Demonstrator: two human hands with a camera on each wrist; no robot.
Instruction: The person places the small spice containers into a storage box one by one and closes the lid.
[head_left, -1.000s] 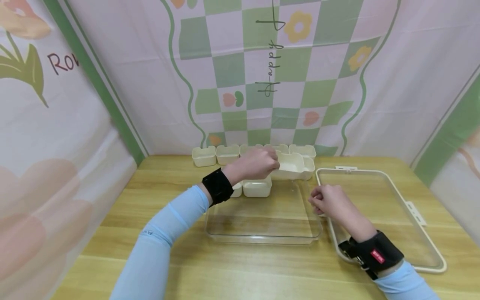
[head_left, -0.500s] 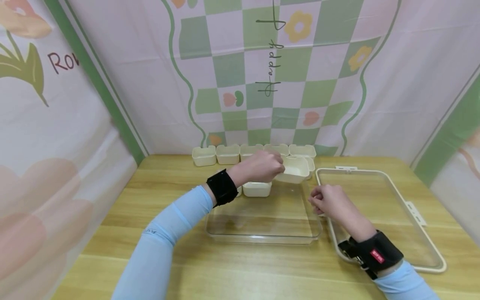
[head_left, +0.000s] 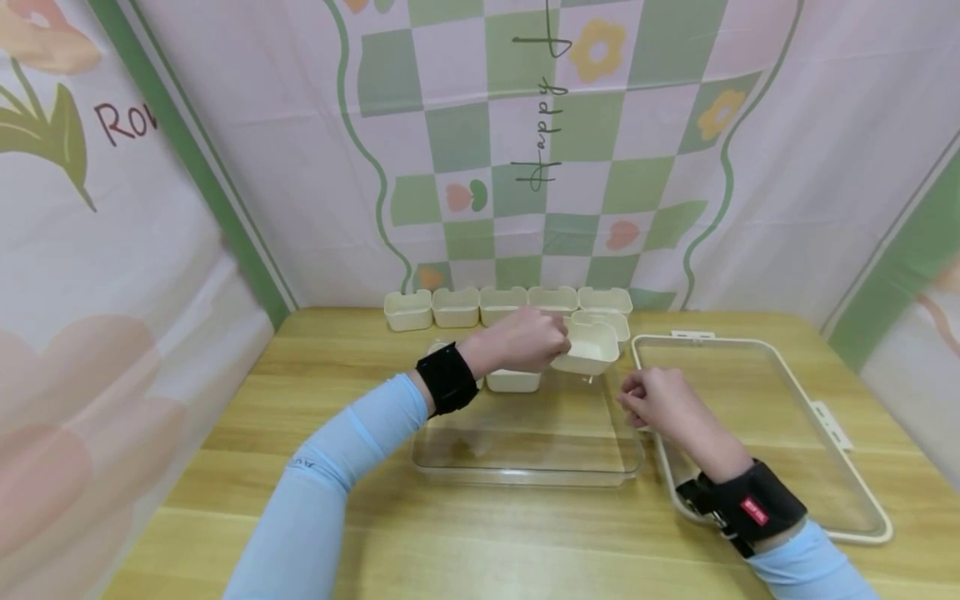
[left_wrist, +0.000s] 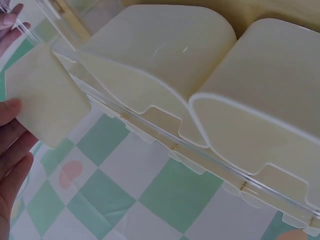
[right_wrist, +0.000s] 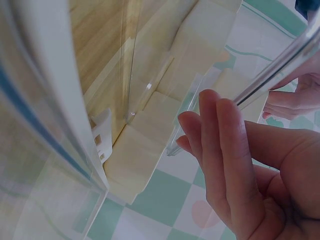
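Observation:
In the head view my left hand grips a small cream bin by its left side. The bin hangs over the back right corner of a clear plastic tray. The left wrist view shows my thumb and fingers on this bin. Two more cream bins sit side by side in the tray; my left forearm and hand partly cover them in the head view. My right hand is at the tray's right edge, and its fingers pinch the clear rim in the right wrist view.
Several cream bins stand in a row along the back, against a printed cloth. Another cream bin stands just before the row's right end. A cream-framed clear lid with clips lies right of the tray on the wooden table.
My left hand has drawn the cream bin toward me from the bins at the back right, over the tray, uncovering the bin behind it. My right hand has stayed in place.

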